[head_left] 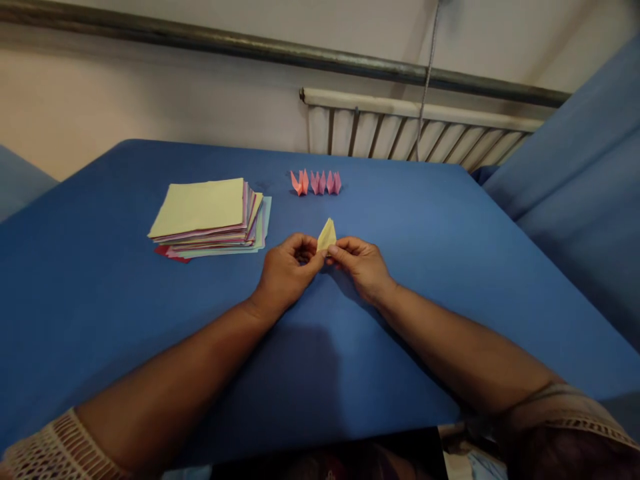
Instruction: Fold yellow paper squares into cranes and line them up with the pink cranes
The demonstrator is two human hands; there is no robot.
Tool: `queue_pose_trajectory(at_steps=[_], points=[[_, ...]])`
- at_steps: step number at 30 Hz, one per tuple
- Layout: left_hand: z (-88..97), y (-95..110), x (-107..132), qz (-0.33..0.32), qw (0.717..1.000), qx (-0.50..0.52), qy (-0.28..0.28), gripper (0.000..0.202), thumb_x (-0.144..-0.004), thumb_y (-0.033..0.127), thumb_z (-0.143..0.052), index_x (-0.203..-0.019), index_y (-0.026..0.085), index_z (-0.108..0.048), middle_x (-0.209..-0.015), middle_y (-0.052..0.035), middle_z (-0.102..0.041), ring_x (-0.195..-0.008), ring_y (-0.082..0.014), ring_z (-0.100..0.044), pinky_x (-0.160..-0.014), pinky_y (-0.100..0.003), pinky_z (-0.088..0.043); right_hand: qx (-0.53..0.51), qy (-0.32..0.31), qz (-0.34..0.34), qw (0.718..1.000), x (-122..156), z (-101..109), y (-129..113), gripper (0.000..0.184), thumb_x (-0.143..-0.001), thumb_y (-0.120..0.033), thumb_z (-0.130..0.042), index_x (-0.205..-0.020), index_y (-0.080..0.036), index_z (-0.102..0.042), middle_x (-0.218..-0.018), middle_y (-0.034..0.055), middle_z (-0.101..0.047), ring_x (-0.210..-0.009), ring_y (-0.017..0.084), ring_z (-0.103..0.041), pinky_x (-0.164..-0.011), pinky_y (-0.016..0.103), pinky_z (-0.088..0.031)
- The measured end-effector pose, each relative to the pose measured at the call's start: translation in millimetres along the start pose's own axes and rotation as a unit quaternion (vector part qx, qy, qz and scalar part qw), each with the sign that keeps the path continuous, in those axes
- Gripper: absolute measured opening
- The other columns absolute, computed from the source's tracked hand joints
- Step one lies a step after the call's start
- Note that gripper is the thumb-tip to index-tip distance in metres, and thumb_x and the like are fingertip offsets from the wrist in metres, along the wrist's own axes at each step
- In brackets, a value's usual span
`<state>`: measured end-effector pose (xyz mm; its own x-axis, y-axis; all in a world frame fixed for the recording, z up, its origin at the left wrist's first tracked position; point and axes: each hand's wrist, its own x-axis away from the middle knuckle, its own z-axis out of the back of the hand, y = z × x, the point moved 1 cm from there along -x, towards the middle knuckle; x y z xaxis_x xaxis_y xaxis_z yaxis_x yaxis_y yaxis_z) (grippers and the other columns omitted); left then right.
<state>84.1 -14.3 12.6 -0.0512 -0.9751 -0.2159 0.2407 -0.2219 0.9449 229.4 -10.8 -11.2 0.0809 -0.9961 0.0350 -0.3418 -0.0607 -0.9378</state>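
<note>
A small folded yellow paper piece [327, 235] stands point-up between my two hands over the middle of the blue table [100, 280]. My left hand [287, 270] pinches its lower left side with curled fingers. My right hand [361, 265] pinches its lower right side, fingers closed. Both hands rest low, close to the table surface.
A stack of coloured square paper sheets [207, 217], yellow on top, lies left of my hands. A row of several folded pink paper pieces [316, 182] stands behind. A white radiator [415, 133] lines the wall. Blue fabric [585, 173] rises at the right.
</note>
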Motion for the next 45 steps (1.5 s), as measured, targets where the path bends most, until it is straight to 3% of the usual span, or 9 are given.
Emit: queue_pose_trajectory(at_steps=[6,15,19,26,29,31,35,39,45], points=[[-0.1,15.1,7.1,0.0,0.994,0.098,-0.038,0.021,-0.075,0.03,-0.074,-0.09,0.017,-0.066,-0.081,-0.0007,-0.068,-0.077,-0.014,-0.064,-0.076,-0.026,-0.051,-0.11,-0.052,-0.057,0.991,-0.4,3.2,-4.7,0.029,-0.062,-0.038,-0.086,-0.072,-0.02,-0.067,-0.065,-0.0039,-0.064,-0.06,0.009,-0.056,-0.061,0.023,-0.047],[-0.6,12.2,5.0,0.055,0.983,0.168,-0.047,0.03,-0.067,0.029,-0.081,-0.086,0.015,-0.063,-0.078,-0.0002,-0.067,-0.072,-0.0123,-0.064,-0.073,-0.026,-0.053,-0.133,-0.104,-0.076,0.983,-1.5,9.3,-1.2,0.025,-0.069,-0.035,-0.084,-0.08,-0.019,-0.067,-0.071,-0.0032,-0.067,-0.062,0.008,-0.057,-0.063,0.022,-0.047],[-1.1,10.9,4.3,0.061,0.982,0.175,-0.047,0.031,-0.064,0.028,-0.083,-0.084,0.015,-0.062,-0.077,0.0002,-0.067,-0.071,-0.0121,-0.065,-0.072,-0.026,-0.053,-0.122,-0.097,-0.076,0.985,-1.2,9.1,-1.5,0.027,-0.067,-0.035,-0.085,-0.078,-0.019,-0.067,-0.07,-0.0033,-0.066,-0.061,0.008,-0.057,-0.063,0.022,-0.047],[0.5,6.9,0.4,0.055,0.987,0.148,-0.029,0.02,-0.072,0.028,-0.074,-0.082,0.016,-0.062,-0.073,0.0022,-0.063,-0.068,-0.0111,-0.062,-0.07,-0.025,-0.052,-0.11,-0.1,-0.075,0.986,-0.2,7.3,-4.4,0.025,-0.067,-0.035,-0.085,-0.076,-0.019,-0.067,-0.069,-0.0033,-0.066,-0.061,0.008,-0.058,-0.062,0.022,-0.047],[0.7,5.7,-0.7,0.049,0.989,0.14,-0.001,0.027,-0.067,0.024,-0.078,-0.087,0.016,-0.061,-0.08,0.0011,-0.065,-0.074,-0.0115,-0.063,-0.074,-0.025,-0.051,-0.1,-0.105,-0.069,0.987,0.6,6.0,-4.1,0.025,-0.068,-0.035,-0.085,-0.076,-0.019,-0.067,-0.069,-0.0035,-0.066,-0.06,0.008,-0.057,-0.063,0.023,-0.047],[0.4,6.1,-1.1,0.057,0.987,0.152,-0.012,0.031,-0.065,0.025,-0.079,-0.09,0.016,-0.061,-0.084,-0.0003,-0.066,-0.077,-0.0124,-0.063,-0.076,-0.026,-0.051,-0.094,-0.105,-0.063,0.988,0.8,5.4,-3.7,0.025,-0.067,-0.036,-0.085,-0.076,-0.02,-0.067,-0.07,-0.0034,-0.067,-0.06,0.008,-0.057,-0.063,0.024,-0.047],[0.6,7.4,-2.0,0.072,0.984,0.156,-0.041,0.026,-0.063,0.025,-0.08,-0.081,0.016,-0.063,-0.074,0.0018,-0.063,-0.069,-0.0108,-0.059,-0.068,-0.023,-0.049,-0.082,-0.099,-0.054,0.99,0.9,4.9,-3.1,0.028,-0.065,-0.037,-0.086,-0.076,-0.019,-0.067,-0.068,-0.0036,-0.066,-0.059,0.008,-0.058,-0.063,0.023,-0.046],[1.6,6.5,-3.4,0.062,0.99,0.129,-0.012,0.02,-0.064,0.025,-0.077,-0.071,0.017,-0.061,-0.066,0.004,-0.058,-0.061,-0.0089,-0.053,-0.06,-0.021,-0.044,-0.056,-0.1,-0.039,0.993,3.5,1.9,-4.1,0.034,-0.07,-0.05,-0.079,-0.077,-0.019,-0.067,-0.068,-0.0025,-0.066,-0.061,0.009,-0.06,-0.062,0.025,-0.047],[0.0,3.7,-3.3,0.08,0.983,0.162,-0.016,0.027,-0.063,0.031,-0.081,-0.076,0.016,-0.063,-0.068,0.004,-0.061,-0.063,-0.0093,-0.056,-0.064,-0.022,-0.046,0.02,-0.049,0.014,0.998,4.1,-1.2,-5.5,0.033,-0.064,-0.045,-0.084,-0.074,-0.02,-0.065,-0.063,-0.0033,-0.067,-0.058,0.01,-0.06,-0.059,0.025,-0.048]])
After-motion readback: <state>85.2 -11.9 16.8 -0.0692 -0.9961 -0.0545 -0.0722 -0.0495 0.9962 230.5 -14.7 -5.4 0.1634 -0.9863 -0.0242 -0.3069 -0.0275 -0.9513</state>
